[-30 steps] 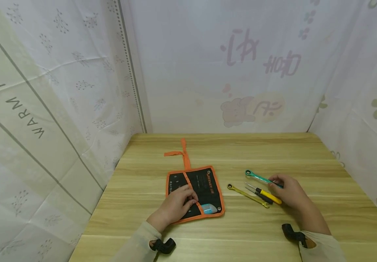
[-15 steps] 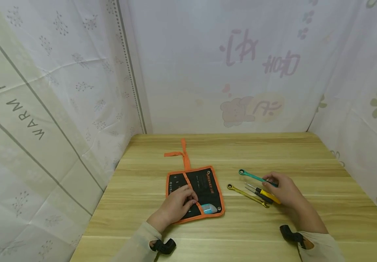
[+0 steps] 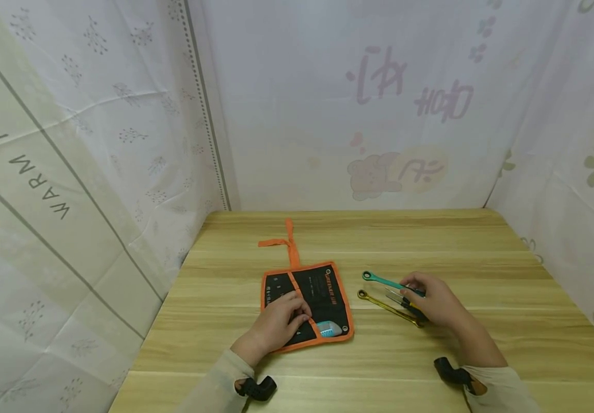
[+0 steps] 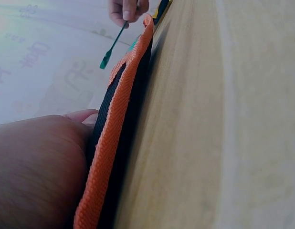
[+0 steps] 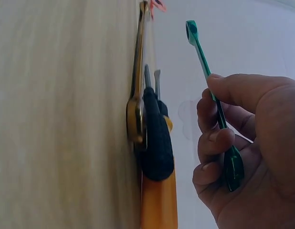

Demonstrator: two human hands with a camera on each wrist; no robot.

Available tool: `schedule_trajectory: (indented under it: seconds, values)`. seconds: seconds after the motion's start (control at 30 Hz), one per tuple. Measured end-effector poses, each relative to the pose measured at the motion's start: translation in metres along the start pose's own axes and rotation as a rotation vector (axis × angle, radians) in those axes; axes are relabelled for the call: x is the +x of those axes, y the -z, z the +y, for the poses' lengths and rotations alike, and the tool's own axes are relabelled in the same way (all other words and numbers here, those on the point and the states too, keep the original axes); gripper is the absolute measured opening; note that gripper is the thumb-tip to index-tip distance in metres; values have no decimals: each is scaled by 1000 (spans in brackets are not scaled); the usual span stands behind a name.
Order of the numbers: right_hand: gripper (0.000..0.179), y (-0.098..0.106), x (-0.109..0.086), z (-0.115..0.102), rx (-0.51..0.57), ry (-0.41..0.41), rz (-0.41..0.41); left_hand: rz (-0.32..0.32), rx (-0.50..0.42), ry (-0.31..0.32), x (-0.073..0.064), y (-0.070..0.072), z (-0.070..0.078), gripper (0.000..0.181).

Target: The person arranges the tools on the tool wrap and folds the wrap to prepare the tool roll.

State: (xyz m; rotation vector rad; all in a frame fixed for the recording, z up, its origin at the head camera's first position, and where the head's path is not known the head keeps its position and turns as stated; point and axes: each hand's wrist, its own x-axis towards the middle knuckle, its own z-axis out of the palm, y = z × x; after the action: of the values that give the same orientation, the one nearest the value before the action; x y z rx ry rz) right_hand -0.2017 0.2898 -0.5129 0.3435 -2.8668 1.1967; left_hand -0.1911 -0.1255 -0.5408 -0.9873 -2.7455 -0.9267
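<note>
A green ratchet wrench [image 3: 383, 281] is held by my right hand [image 3: 435, 298], gripped between thumb and curled fingers. In the right wrist view, its ring end [image 5: 192, 32] points up, away from the palm. My left hand [image 3: 278, 322] lies over a black tool pouch [image 3: 320, 292] with orange trim, thumb and fingers pinching the orange pocket edge. Part of the pouch is hidden under that hand. A blue and grey object [image 3: 329, 329] shows at the pouch's near right corner. Below the right hand lie a gold wrench [image 3: 379, 304] and a black-handled screwdriver [image 5: 158, 143].
A yellow handle [image 5: 159, 205] extends beside the black one in the right wrist view. Orange ties [image 3: 292, 249] stretch from the pouch's far edge over the wooden table [image 3: 421, 241]. Patterned curtains [image 3: 297, 115] enclose the table's back and sides.
My right hand has moved left with the green wrench, towards the pouch, and now covers much of the yellow-handled screwdriver. The left hand has stayed in place on the pouch.
</note>
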Motion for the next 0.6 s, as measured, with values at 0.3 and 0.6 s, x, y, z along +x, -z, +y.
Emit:
schedule_trajectory:
  seconds: [0.3,0.6]
  values:
    - [15,-6,1,-18,24,38,-17,0,3,0,0,0,-1,6]
    - [12,-14,7,-26,50,85,-62,-9,-1,0,0,-1,-2,6]
